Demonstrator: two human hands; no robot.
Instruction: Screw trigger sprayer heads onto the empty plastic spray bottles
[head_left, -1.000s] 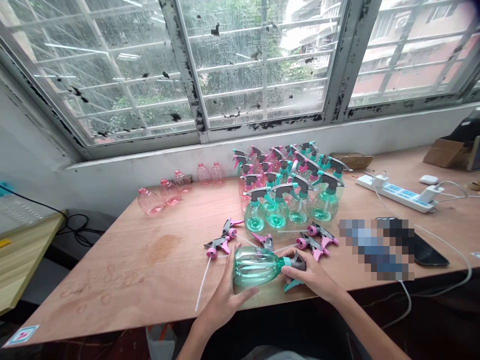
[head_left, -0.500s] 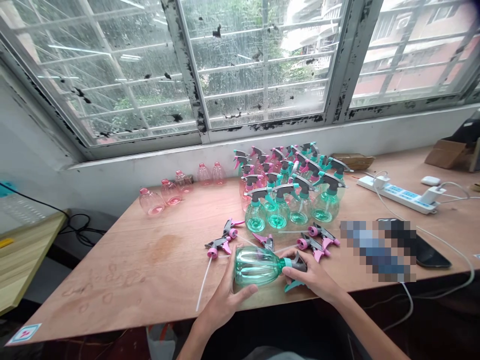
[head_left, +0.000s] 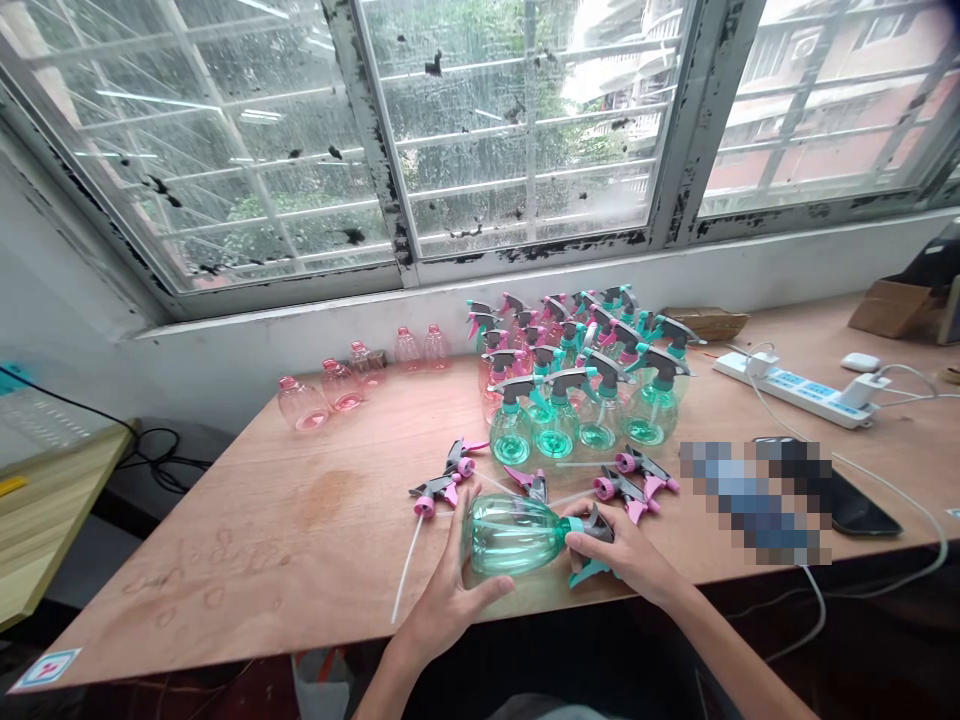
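Note:
Both my hands hold a clear green plastic spray bottle (head_left: 510, 535) on its side, just above the plywood tabletop (head_left: 225, 570). My left hand (head_left: 450, 590) wraps the bottle's body from below. My right hand (head_left: 626, 555) grips the neck and the grey trigger head (head_left: 596, 525), with a teal nozzle part showing under it. Close beyond my hands lie loose pink-and-grey trigger sprayers (head_left: 442, 487) with long thin dip tubes. More of them (head_left: 634, 478) lie to the right. Behind stands a dense group of assembled spray bottles (head_left: 570, 415).
Several pink bottles without heads (head_left: 337, 388) stand along the back left. A power strip (head_left: 787, 385) with cables, a phone (head_left: 862, 505) and a pixelated object (head_left: 750, 500) lie right. A window runs behind the table. The table's near edge lies below my hands.
The bottle has turned slightly in my hands, its base swinging a little to the left. My grip on it stays the same.

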